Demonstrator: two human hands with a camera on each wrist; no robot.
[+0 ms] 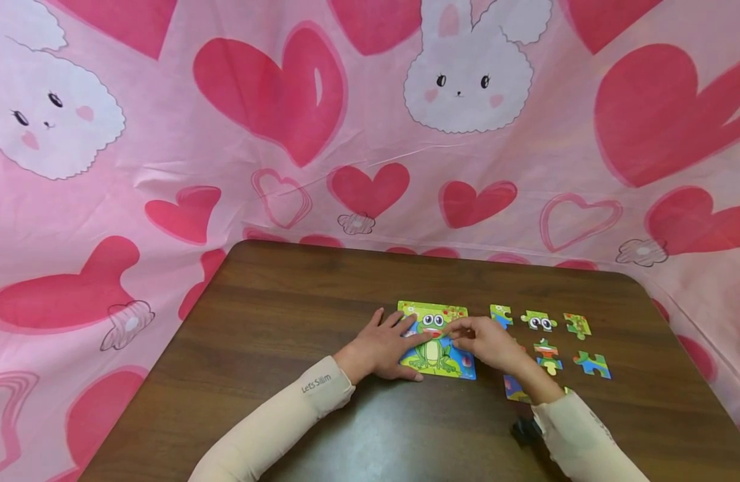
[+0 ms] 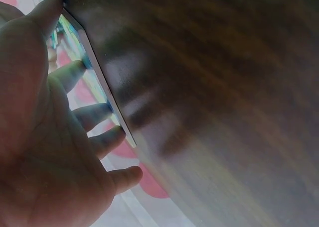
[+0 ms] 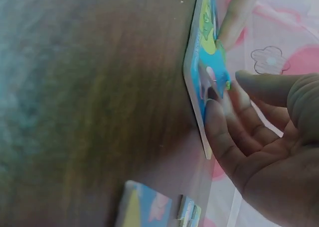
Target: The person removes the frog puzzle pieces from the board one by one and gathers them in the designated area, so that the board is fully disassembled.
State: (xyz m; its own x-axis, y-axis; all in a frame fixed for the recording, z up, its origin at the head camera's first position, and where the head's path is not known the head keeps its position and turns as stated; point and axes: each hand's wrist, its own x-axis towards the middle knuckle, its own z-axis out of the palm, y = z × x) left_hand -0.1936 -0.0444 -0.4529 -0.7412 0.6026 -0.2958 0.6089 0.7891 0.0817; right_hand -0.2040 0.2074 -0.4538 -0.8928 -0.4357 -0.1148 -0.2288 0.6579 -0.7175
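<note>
A frog jigsaw board lies flat on the table, its picture showing a green frog with big eyes and a red mouth. My left hand rests on its left side with spread fingers; in the left wrist view several fingertips meet the board's edge. Over the right side, my right hand pinches a small puzzle piece between thumb and fingers. In the right wrist view that piece stands tilted against the board's blue corner, partly hidden by the fingers.
Several loose puzzle pieces lie right of the board, including one with frog eyes, a blue-and-green one and one partly under the right forearm. A black object sits by the right sleeve. A pink heart-patterned cloth hangs behind the table.
</note>
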